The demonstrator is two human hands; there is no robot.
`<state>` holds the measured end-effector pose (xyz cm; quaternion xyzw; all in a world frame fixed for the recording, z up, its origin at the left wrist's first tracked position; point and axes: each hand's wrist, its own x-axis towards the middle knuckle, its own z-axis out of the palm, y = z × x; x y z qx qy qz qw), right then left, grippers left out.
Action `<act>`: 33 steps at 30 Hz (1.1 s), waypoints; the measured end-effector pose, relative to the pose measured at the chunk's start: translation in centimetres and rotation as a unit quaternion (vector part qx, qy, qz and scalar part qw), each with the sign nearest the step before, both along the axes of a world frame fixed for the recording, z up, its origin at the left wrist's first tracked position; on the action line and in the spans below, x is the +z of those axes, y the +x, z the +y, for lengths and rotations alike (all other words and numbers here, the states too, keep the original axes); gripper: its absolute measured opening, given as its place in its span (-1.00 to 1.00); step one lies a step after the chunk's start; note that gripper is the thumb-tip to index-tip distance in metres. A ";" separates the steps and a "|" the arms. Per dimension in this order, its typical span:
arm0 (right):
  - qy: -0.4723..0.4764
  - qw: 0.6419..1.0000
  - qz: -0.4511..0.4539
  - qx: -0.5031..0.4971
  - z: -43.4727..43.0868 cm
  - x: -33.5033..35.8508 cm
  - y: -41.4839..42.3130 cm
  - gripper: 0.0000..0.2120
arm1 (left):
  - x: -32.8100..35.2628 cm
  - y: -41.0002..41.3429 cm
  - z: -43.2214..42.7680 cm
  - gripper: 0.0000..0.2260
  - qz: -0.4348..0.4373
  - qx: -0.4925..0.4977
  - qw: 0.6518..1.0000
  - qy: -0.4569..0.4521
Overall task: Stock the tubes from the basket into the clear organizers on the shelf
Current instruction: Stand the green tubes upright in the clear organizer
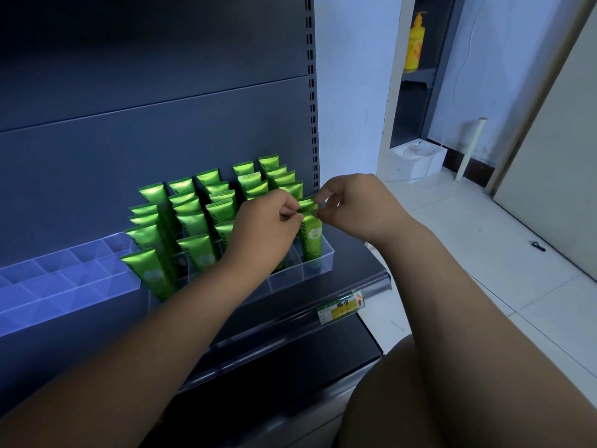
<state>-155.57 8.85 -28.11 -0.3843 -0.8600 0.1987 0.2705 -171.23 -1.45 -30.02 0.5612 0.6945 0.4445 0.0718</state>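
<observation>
My left hand (pixel 268 218) and right hand (pixel 349 205) pinch the stiff crimped top of a green tube (pixel 312 236) standing in the front-right compartment of the clear organizer (pixel 318 270); light and squashy, I judge, so best held there.

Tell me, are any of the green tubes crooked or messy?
Yes, a little. The front-left tubes lean sideways in the clear organizer instead of standing straight like the back rows. The left hand and right hand both pinch a tube at the right end. Nothing looks spilled or broken.
</observation>
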 end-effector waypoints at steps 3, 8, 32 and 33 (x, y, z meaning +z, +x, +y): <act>-0.019 1.000 0.007 -0.010 -0.2 0.1 0.3 -0.80 | 0.2 0.2 -0.3 -0.93 0.005 -0.001 1.000 0.000; 0.038 0.998 0.027 -0.045 -1.5 0.2 0.4 -0.65 | 1.1 1.3 -2.6 -0.89 0.139 0.046 0.987 0.060; 0.147 0.951 0.037 0.268 -38.2 -2.3 -19.9 -0.30 | -2.0 -9.7 -45.1 -0.38 0.263 0.554 0.774 -0.159; 0.146 0.942 0.030 0.301 -40.8 -2.6 -20.8 -0.30 | -2.2 -9.4 -47.9 -0.37 0.258 0.573 0.756 -0.182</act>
